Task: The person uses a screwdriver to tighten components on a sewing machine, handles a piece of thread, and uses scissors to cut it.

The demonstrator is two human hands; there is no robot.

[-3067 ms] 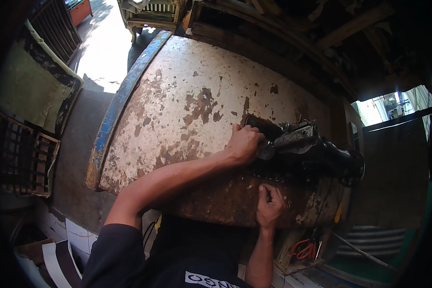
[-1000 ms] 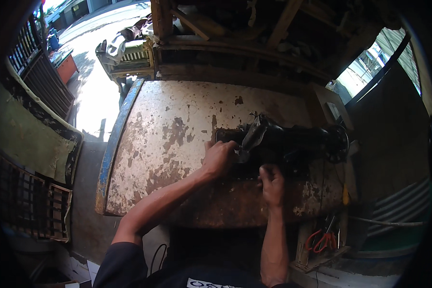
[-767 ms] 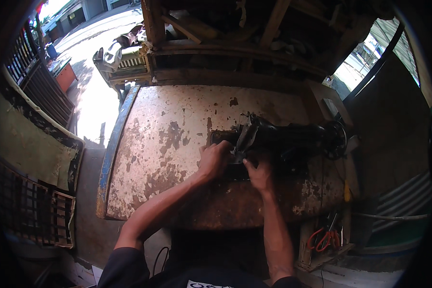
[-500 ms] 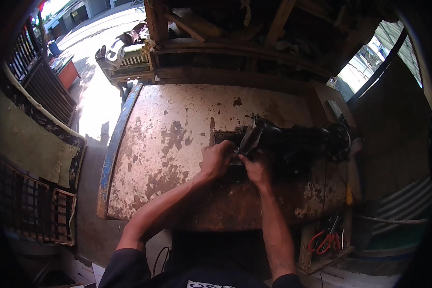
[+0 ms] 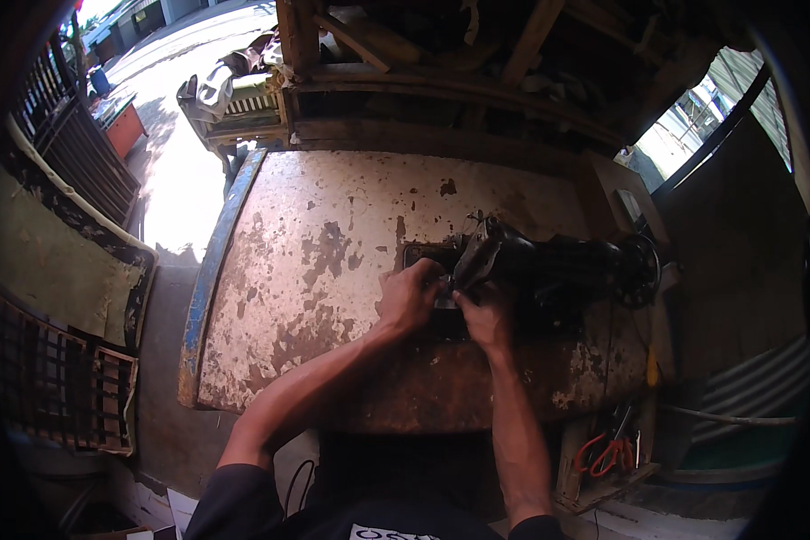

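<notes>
A black sewing machine [image 5: 558, 256] stands on the worn table [image 5: 283, 202], its handwheel [image 5: 637, 270] at the right end. My left hand [image 5: 409, 295] is beside the needle end of the machine, its fingers bent and drawn together close to the needle plate. Just right of it, my right hand [image 5: 486, 317] reaches under the machine's head, thumb and fingers pinched. The fingertips of both hands nearly meet there. Whatever they grip is too small and dark to make out. A small pale metal patch shows between the hands.
A blue-painted edge [image 5: 216, 279] borders the table on the left. Wooden shelving [image 5: 450, 94] rises behind it. Below the table's right front, an open wooden box [image 5: 603, 477] holds red-handled tools. A yellow handle [image 5: 652, 367] shows at the right edge.
The whole view has shifted very slightly. My hands stay at the needle end, and my right fingertips have drawn a little away from the left ones.
</notes>
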